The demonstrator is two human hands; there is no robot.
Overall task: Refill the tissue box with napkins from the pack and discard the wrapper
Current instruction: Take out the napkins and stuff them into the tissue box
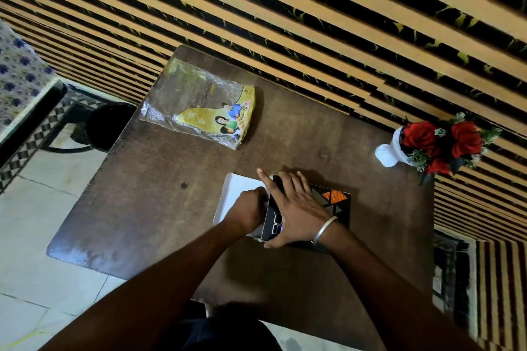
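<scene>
A black tissue box (332,205) with orange triangles lies on the brown table (159,208). My right hand (293,205) presses flat over its left end, holding the open flap. A white stack of napkins (239,188) sticks out of that end. My left hand (251,208) is closed on the napkins at the box's mouth. The flat, clear and yellow wrapper (205,111) lies apart at the table's far left.
A white vase with red roses (439,145) stands at the table's right edge by the slatted wall. A dark round bin (109,125) sits on the tiled floor left of the table, beside a patterned-cloth table.
</scene>
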